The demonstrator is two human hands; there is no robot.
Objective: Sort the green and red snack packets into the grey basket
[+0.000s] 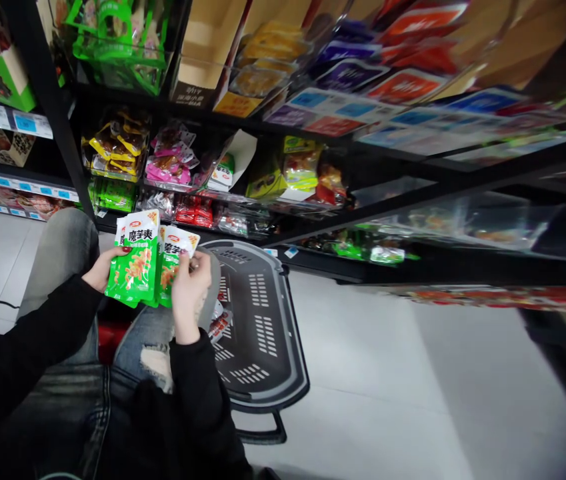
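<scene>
Green-and-white snack packets fill both of my hands, held up over my knees. My left hand [105, 268] is closed on the left edge of a small stack of snack packets [139, 263], its thumb across the front one. In my right hand [191, 280], the fingers pinch more of the same snack packets [167, 275], whose left side touches the other stack. The exact number in each hand is hidden by overlap. Just right of my right knee, a dark grey shopping basket [283, 333] stands on the floor, with a red-and-silver packet [221, 323] lying inside it.
Black store shelves run across the front, with bins of yellow packets [119, 143], pink packets [170, 157] and red packets [194, 211]. A white open carton [243, 157] holds a similar green packet. Pale floor tiles [363, 373] extend to the right. The right side is blurred.
</scene>
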